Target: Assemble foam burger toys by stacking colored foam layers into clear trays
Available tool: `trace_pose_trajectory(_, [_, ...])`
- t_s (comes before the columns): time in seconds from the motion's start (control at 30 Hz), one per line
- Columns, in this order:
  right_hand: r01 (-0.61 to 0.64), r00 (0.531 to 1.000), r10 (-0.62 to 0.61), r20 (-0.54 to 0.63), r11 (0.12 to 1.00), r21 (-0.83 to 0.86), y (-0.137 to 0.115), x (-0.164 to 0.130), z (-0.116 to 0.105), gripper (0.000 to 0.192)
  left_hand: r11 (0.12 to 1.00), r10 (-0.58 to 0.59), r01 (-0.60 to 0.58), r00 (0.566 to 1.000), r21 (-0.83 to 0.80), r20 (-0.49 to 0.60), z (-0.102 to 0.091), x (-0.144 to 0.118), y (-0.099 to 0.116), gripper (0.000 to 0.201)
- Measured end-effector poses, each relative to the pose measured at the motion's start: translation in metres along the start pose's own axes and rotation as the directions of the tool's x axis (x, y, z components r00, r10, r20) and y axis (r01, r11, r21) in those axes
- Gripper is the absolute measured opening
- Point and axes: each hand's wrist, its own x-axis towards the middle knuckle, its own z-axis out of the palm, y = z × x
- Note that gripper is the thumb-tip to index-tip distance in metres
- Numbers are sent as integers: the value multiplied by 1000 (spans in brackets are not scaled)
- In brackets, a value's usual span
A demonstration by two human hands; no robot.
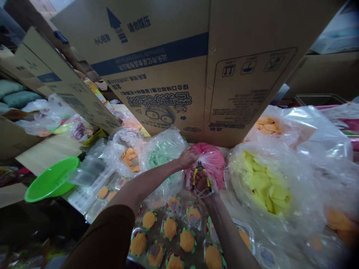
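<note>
Pink pieces in a clear plastic bag [214, 158] were held up near the middle of the view, just under the lower edge of a big cardboard box [174, 67] and between two other bags. At the far left, a green bowl [52, 181] was seen tilted on a pale surface, with loose plastic wrapping [47, 117] behind it. Next to the right, a bag of orange pieces [129, 157] and a bag of green pieces [164, 153] were propped side by side. The left hand [187, 157] was closed in a pinch on the top of the pink bag, its forearm stretched across the green bag. Just to the right and slightly lower, the right hand [200, 183] was wrapped around the yellow handles of small pliers [200, 172], whose dark jaws were pointed up at the gathered plastic close to the left hand's fingers; whether the jaws were touching the plastic could not be told. Below both hands, clear blister trays [168, 228] were laid out, filled with round orange shapes edged in green. Further right, a bag of yellow pieces [263, 183] was set just beside the pink one, and more orange pieces were visible in bags behind it and at the far right edge.
</note>
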Motion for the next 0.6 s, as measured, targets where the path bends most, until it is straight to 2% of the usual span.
trace_pose_trajectory(0.23, [-4,1000,3,21,999,37,0,1,5,24,1000,18,-18,1000,11,-16,10,2,-2,20])
trace_pose_trajectory(0.43, [2,999,-5,36,997,71,-8,-2,7,11,998,51,-50,998,22,-23,8,0,-3,19])
trace_pose_trajectory(0.6, [88,996,-86,-36,996,34,-9,1,2,8,994,105,-105,994,14,-14,5,-2,-2,21])
